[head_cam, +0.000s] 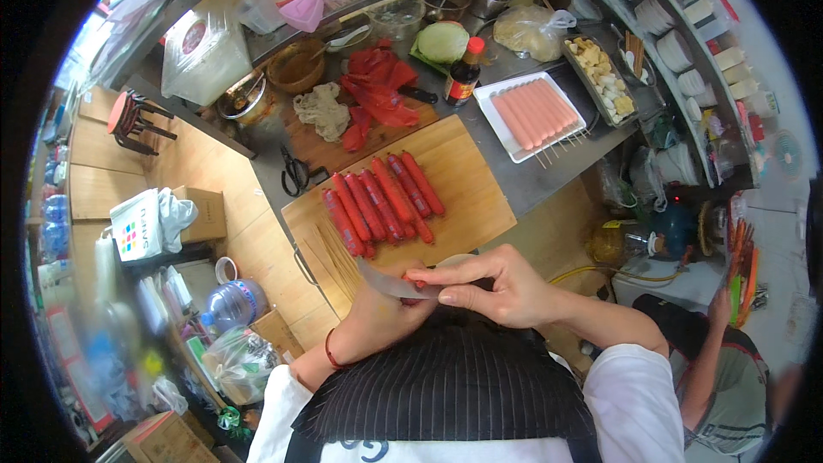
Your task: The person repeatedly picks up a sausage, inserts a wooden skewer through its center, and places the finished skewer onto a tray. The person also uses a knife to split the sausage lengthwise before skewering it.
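My left hand [386, 308], with a red cord at the wrist, is closed around a red-cased sausage [418, 281] close to my apron; most of that sausage is hidden by the fingers. In my right hand [505, 289] is a knife [392, 284], its blade lying across the sausage's end, where thumb and forefinger also meet. Just beyond the hands, several more red-cased sausages [370, 215] lie in a pile on a wooden cutting board [466, 173]. Thin wooden skewers [328, 257] rest on the board's left side.
A white tray [479, 93] holds skewered pink sausages [533, 112]. Scissors [297, 173], a red plastic bag [379, 87], a cloth [321, 110] and a sauce bottle [463, 74] lie or stand behind the board. Another person [726, 373] is at the right.
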Tool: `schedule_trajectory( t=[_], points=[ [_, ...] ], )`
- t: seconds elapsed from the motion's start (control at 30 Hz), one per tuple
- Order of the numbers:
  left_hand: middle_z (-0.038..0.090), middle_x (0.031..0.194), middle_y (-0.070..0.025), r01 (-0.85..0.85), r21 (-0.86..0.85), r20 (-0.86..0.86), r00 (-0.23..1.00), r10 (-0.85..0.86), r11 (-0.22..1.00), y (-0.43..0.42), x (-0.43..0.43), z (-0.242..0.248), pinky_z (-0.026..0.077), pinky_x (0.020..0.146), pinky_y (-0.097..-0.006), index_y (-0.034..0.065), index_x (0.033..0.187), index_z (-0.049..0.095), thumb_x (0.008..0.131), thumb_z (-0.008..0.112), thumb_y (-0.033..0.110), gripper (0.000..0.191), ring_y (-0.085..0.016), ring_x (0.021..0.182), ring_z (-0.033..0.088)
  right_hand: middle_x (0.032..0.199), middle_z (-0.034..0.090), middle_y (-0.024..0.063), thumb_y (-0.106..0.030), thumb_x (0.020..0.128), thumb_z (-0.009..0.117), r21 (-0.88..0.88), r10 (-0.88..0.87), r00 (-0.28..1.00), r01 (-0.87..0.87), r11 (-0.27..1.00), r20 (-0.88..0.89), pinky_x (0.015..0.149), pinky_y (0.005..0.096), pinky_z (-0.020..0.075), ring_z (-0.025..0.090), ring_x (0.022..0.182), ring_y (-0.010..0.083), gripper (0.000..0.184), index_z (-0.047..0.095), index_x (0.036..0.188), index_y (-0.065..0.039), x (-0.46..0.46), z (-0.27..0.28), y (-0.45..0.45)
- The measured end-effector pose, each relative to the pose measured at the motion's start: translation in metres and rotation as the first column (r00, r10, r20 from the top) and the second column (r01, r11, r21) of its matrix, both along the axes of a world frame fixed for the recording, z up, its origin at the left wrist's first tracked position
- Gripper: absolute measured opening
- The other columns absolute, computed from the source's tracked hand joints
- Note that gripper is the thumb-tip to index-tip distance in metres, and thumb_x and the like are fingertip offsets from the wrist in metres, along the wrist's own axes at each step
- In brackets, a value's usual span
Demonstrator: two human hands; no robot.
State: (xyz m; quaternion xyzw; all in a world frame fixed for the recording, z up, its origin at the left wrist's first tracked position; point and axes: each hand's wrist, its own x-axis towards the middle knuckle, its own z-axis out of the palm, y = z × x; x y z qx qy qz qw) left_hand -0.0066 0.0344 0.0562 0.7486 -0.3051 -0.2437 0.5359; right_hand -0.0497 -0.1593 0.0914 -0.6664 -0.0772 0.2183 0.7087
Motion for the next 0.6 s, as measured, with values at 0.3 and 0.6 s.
schedule_trajectory(
  t=[0.3, 0.6],
  points=[
    [0.057, 0.066, -0.0032, 0.706, -0.178, -0.695, 0.402, -0.595, 0.685, 0.010, 0.037, 0.016, 0.040, 0.042, -0.0227, 0.0023, 0.076, 0.056, 0.080, 0.073, 0.019, 0.025, -0.008, 0.053, 0.056, 0.114, 0.065, 0.0095, -0.004, 0.087, 0.061, -0.006, 0.201, 0.979, -0.201, 0.979, -0.015, 0.086, 0.0255, 0.0467, 0.062, 0.098, 0.0124, 0.029, 0.062, 0.116, -0.002, -0.002, 0.007, -0.009],
    [0.063, 0.096, -0.0059, -0.021, -0.186, -0.673, 0.731, -0.111, 0.982, 0.019, 0.034, -0.009, 0.047, 0.081, -0.0249, -0.0048, 0.108, 0.058, 0.076, 0.078, 0.025, 0.048, -0.010, 0.087, 0.058, 0.068, 0.050, 0.0006, -0.013, 0.094, 0.055, 0.175, -0.077, 0.890, 0.172, 0.970, -0.449, 0.046, 0.0179, 0.0302, 0.039, 0.054, 0.0036, 0.036, 0.053, 0.129, -0.005, -0.001, -0.008, -0.017]
  ],
)
